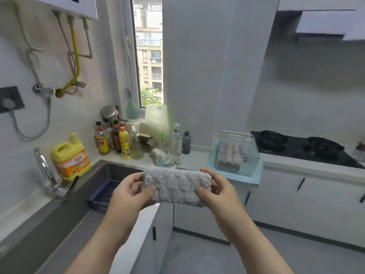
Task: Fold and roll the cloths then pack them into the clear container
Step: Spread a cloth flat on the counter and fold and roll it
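Note:
A fluffy grey cloth [175, 184], folded into a thick bundle, hangs in the air in front of the counter corner. My left hand [130, 191] grips its left end, thumb on the front. My right hand [215, 189] grips its right end the same way. Behind and to the right, the clear container [250, 155] stands on a light blue mat on the counter. Several rolled cloths [234, 153] stand upright inside it. A crumpled pale cloth [164, 156] lies on the counter just beyond my hands.
A sink [83, 186] with a tap [44, 167] lies at the left, a yellow detergent jug [72, 158] beside it. Several bottles [118, 139] crowd the back corner under the window. A black gas hob [302, 147] sits at the right. White cabinets run below.

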`<move>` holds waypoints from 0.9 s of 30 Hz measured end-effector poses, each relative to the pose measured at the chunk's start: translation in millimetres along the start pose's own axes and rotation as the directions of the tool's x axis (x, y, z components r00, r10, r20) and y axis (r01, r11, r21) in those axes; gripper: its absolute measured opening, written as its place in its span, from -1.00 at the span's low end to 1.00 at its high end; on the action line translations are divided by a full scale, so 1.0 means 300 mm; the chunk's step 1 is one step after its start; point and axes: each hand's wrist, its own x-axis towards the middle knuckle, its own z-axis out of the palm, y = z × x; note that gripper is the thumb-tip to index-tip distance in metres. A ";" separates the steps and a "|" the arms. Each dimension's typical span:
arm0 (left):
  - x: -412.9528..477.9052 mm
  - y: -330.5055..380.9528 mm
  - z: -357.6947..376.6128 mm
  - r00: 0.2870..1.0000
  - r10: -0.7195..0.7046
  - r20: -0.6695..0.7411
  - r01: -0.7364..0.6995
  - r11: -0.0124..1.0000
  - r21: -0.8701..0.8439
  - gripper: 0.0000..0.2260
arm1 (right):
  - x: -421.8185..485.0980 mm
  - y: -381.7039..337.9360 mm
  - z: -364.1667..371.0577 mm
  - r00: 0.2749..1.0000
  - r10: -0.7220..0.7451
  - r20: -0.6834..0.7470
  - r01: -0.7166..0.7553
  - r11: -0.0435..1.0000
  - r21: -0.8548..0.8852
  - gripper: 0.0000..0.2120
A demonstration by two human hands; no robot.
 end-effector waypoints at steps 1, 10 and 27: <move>0.028 -0.011 0.049 1.000 -0.007 0.027 0.007 1.000 -0.010 -0.75 | 0.008 -0.010 -0.048 0.999 -0.003 -0.032 0.003 1.000 0.000 -0.61; 0.292 -0.127 0.442 0.958 -0.068 0.278 0.080 0.996 -0.030 -0.68 | 0.115 -0.041 -0.414 0.959 -0.034 -0.280 0.027 0.999 -0.029 -0.61; 1.091 -0.302 0.784 0.871 -0.113 0.477 0.207 0.967 -0.147 -0.70 | 0.787 0.030 -0.612 0.862 -0.011 -0.506 -0.006 0.999 -0.032 -0.65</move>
